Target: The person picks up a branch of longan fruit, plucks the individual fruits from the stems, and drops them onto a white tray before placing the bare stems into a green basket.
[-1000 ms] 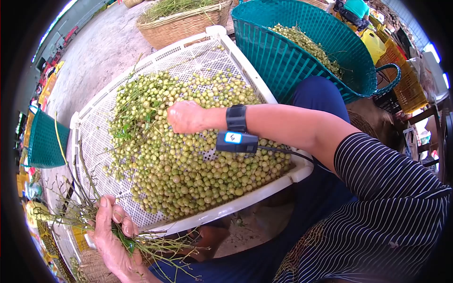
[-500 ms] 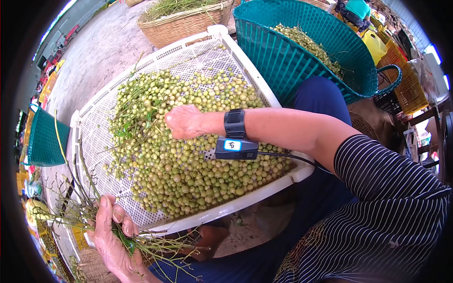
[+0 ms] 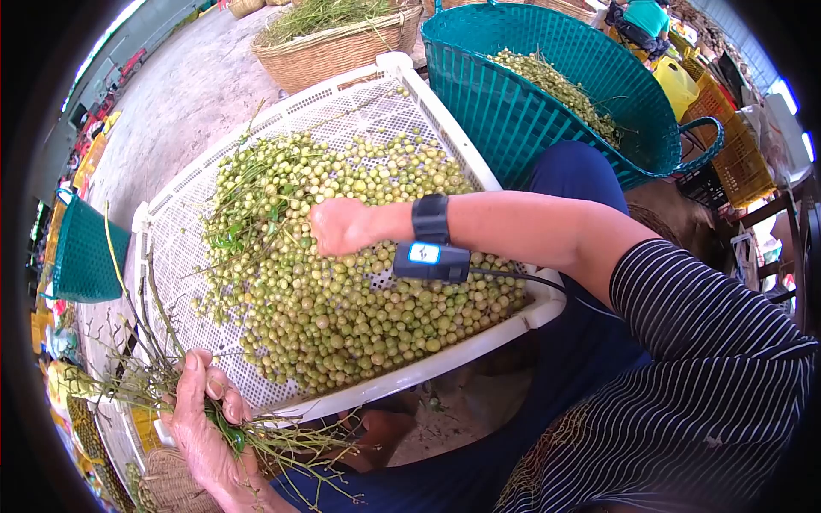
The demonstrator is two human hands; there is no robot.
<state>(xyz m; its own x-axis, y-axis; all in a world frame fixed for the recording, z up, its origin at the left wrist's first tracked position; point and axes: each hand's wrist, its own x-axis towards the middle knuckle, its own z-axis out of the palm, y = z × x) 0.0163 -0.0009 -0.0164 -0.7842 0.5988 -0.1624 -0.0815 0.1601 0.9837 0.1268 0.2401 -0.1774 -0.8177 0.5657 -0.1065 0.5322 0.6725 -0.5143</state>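
Observation:
A white perforated tray (image 3: 180, 214) rests tilted across my lap, heaped with small green-yellow round fruits (image 3: 342, 299) and leafy twigs (image 3: 244, 205) at its far left. My right hand (image 3: 340, 227) lies knuckles-up in the fruit pile, fingers curled down into it; what they grip is hidden. A black band with a small device sits on that wrist. My left hand (image 3: 205, 427) is at the tray's near corner, closed around a bundle of bare stripped stems (image 3: 145, 376).
A teal plastic basket (image 3: 530, 94) with more fruit on stalks stands to the right of the tray. A woven basket (image 3: 333, 43) of greens is behind it, a small teal basket (image 3: 81, 256) at left. Another person sits at top right. Concrete floor all around.
My right hand shifted slightly right and down within the fruit pile. My left hand has kept its hold on the stems and barely moved.

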